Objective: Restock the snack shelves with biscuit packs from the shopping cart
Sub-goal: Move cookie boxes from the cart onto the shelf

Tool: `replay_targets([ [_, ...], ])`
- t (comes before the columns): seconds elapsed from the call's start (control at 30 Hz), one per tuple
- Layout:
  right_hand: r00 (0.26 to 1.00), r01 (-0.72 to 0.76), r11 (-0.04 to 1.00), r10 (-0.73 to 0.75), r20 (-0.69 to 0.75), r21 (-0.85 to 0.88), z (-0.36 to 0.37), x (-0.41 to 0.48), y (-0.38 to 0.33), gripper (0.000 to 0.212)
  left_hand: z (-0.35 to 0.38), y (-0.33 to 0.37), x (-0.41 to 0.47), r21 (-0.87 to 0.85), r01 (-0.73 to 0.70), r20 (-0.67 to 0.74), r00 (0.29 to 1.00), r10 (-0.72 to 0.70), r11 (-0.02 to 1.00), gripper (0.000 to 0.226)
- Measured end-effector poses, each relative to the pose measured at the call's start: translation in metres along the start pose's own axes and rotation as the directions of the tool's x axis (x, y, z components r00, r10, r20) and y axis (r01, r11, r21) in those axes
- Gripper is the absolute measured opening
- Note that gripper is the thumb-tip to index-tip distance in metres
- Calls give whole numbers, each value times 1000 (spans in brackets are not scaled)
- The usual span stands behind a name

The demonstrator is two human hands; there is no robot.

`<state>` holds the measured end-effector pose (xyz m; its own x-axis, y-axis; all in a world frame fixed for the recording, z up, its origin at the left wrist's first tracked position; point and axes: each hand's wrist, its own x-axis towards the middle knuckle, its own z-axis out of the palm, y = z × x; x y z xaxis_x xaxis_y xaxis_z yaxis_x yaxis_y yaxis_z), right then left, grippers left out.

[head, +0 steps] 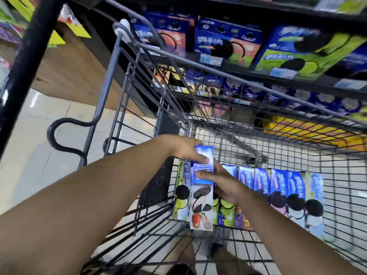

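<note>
Both hands hold one biscuit pack [201,197] at the left end of a row of packs [278,187] standing on end in the wire shopping cart [108,76]. The cart is drawn up beside the snack shelves [321,81], where similar boxes [226,42] already stand. The pack sits inside the basket and appears raised a little above its neighbours.

The pack is a slim, glossy carton, and it looks light and stiff enough to lift by one end. Its printed skin could slide under dry fingers, and a hard squeeze would likely dent the card or crack the biscuits inside. The safest hold is probably across the narrow sides, near the middle.

The left hand [186,152] has its grip clamped over the pack's top end, with the thumb across the front face. The right hand [224,187] has its grip closed on the right edge, with one digit lying flat across the front just below that thumb.
</note>
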<state>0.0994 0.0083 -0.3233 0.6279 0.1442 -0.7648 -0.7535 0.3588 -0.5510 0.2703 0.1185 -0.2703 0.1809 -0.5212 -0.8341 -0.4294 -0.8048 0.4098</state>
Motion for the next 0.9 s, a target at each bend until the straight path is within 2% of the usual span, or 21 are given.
replay_targets([
  [0.03,1000,-19,1000,18,14,23,-10,-16,-13,61,-4,8,-7,-217,-28,38,999,37,976,79],
  [0.1,998,-37,996,33,55,86,-27,-47,-36,49,-9,26,-16,-564,-36,68,994,90,825,70],
  [0.17,997,-29,992,20,81,119,-37,-70,-52,40,-10,44,-19,-717,-22,81,990,115,696,49],
  [0.2,997,-27,993,19,74,113,-42,-77,-56,43,-9,53,-17,-753,-18,77,990,115,658,41],
  [0.3,997,-68,995,66,26,79,-61,-92,-54,62,4,73,-6,-821,-27,13,998,67,571,33],
  [0.4,990,-140,990,140,33,3,-95,-114,-46,61,19,92,4,-887,-42,-34,999,27,461,23],
  [0.53,986,-157,988,157,-53,9,-159,-166,-34,65,30,125,0,-949,-116,-161,977,-138,293,27],
  [0.7,990,-12,986,34,-133,166,-213,-235,-49,71,28,196,-28,-923,-325,-363,911,-195,204,28],
  [0.8,988,115,983,-98,-123,141,-234,-275,-79,75,13,246,-60,-890,-420,-445,885,-138,177,34],
  [0.9,968,232,969,-223,-117,79,-254,-316,-119,82,-8,290,-91,-835,-507,-531,845,-68,214,30],
])
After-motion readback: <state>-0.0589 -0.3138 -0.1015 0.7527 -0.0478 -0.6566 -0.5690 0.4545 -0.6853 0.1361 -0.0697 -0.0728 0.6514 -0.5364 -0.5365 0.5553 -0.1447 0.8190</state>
